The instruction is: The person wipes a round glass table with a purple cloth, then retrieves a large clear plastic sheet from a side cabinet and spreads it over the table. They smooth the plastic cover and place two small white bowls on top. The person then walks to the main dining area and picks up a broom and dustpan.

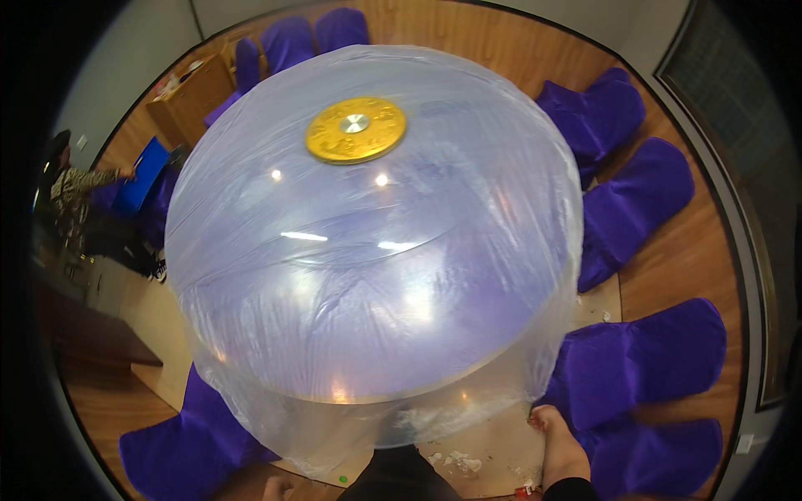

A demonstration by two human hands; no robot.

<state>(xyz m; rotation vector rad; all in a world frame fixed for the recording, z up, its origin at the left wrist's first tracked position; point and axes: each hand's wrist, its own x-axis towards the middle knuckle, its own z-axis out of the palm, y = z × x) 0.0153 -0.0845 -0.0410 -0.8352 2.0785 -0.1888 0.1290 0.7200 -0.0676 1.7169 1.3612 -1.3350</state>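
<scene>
A round table draped in a clear plastic sheet (351, 300) fills the middle of the view. On its far half lies a golden disc (382, 141) with a silver centre. My right hand (544, 416) is at the sheet's lower right edge, its fingers curled; whether it pinches the plastic is not clear. At the bottom edge, below the sheet's hanging left part, my left hand (277, 488) shows only partly, and its fingers cannot be made out.
Purple-covered chairs (639, 213) surround the table. At the left a person (75, 188) holds a blue board or bin (143, 178). A wooden cabinet (194, 94) stands at the back left. Crumpled tissues (460, 462) and a red scrap (523, 491) litter the floor near my legs.
</scene>
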